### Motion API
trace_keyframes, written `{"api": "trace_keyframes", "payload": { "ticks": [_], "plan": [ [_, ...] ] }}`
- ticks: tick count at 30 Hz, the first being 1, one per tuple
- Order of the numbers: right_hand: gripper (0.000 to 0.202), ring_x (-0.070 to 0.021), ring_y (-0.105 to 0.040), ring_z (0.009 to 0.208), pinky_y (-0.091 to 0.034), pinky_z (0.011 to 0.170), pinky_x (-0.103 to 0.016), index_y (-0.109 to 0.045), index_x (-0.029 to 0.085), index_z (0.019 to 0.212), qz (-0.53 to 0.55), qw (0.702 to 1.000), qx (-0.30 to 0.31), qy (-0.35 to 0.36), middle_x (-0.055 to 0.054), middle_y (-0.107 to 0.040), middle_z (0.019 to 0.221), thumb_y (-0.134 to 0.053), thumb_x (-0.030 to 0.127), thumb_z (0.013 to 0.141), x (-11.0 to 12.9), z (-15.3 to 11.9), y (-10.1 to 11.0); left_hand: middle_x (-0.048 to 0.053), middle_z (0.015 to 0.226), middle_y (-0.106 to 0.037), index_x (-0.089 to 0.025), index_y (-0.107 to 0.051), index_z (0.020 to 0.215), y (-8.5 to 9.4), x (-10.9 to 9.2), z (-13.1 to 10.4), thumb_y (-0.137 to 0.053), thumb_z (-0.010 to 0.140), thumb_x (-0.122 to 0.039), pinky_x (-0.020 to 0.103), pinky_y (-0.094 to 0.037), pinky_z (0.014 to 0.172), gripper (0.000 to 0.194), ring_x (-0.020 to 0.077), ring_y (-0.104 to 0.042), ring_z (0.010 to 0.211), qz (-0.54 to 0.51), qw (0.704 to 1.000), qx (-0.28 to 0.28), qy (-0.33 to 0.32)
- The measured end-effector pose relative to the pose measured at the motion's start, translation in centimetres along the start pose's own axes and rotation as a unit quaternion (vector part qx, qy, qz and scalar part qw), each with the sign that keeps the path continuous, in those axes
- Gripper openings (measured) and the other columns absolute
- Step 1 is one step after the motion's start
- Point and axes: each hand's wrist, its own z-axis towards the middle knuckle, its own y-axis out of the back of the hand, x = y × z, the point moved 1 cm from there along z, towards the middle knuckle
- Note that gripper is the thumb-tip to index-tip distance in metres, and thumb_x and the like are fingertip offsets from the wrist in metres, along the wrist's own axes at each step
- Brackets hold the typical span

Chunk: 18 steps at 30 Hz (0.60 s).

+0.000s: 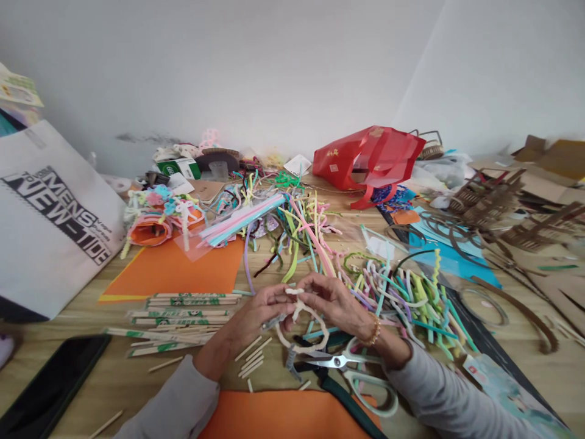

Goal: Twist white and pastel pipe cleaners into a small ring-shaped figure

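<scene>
While the left hand (267, 308) and right hand (331, 300) pinch a cream fuzzy-stem ring (326, 332) at its twisted top, each grip closed on it, the ring hangs near the scissors (338, 361), whose blades could snag its fuzz if the hands sank; farther out on the bench (137, 381), a loose pile of stems (414, 299) might tangle it if swung right

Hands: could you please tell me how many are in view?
2: the left hand and right hand, side by side at the cream fuzzy ring, below the picture's centre.
</scene>
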Motion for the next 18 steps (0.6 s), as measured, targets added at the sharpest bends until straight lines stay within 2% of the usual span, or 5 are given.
{"api": "trace_keyframes", "payload": {
  "ticks": [4, 9, 14, 18],
  "plan": [
    [0.027, -0.0106, -0.045, 0.060, -0.034, 0.053, -0.022, -0.059, 0.017, 0.091, 0.034, 0.999, -0.009, -0.015, 0.000, -0.053, 0.072, -0.058, 0.044, 0.088, -0.1, 0.1, 0.0, 0.003, 0.077, -0.062, -0.015, -0.064, 0.100, 0.2, 0.1, 0.1, -0.075, 0.071, -0.031, 0.017, -0.036, 0.049, 0.034, 0.0078, -0.052, 0.055, -0.011, 0.999, -0.022, 0.029],
    [0.028, -0.0099, -0.043, 0.059, -0.033, 0.052, -0.022, -0.059, 0.016, 0.089, 0.044, 0.999, -0.017, -0.015, 0.001, -0.052, 0.071, -0.060, 0.044, 0.086, 0.2, 0.2, -0.2, 0.000, 0.066, -0.056, -0.014, -0.066, 0.091, -0.2, -0.1, 0.2, -0.076, 0.069, -0.036, 0.018, -0.029, 0.044, 0.033, 0.0060, -0.043, 0.049, 0.006, 0.999, -0.038, 0.022],
    [0.030, -0.0107, -0.047, 0.062, -0.037, 0.055, -0.023, -0.061, 0.014, 0.088, 0.044, 0.999, -0.028, -0.014, 0.000, -0.054, 0.071, -0.062, 0.044, 0.084, 0.6, 0.3, -0.7, -0.001, 0.064, -0.056, -0.015, -0.067, 0.081, -1.0, -0.5, 0.1, -0.078, 0.066, -0.034, 0.020, -0.033, 0.048, 0.026, 0.0079, -0.044, 0.052, 0.018, 0.999, -0.040, -0.018],
    [0.031, -0.0100, -0.048, 0.061, -0.038, 0.055, -0.022, -0.060, 0.015, 0.091, 0.047, 0.998, -0.029, -0.022, 0.001, -0.055, 0.071, -0.061, 0.045, 0.085, 0.2, 0.4, -0.6, 0.000, 0.066, -0.059, -0.016, -0.067, 0.080, -0.4, -0.4, 0.3, -0.077, 0.067, -0.034, 0.022, -0.036, 0.049, 0.024, 0.0099, -0.049, 0.052, 0.020, 0.997, -0.075, -0.030]
  ]
}}
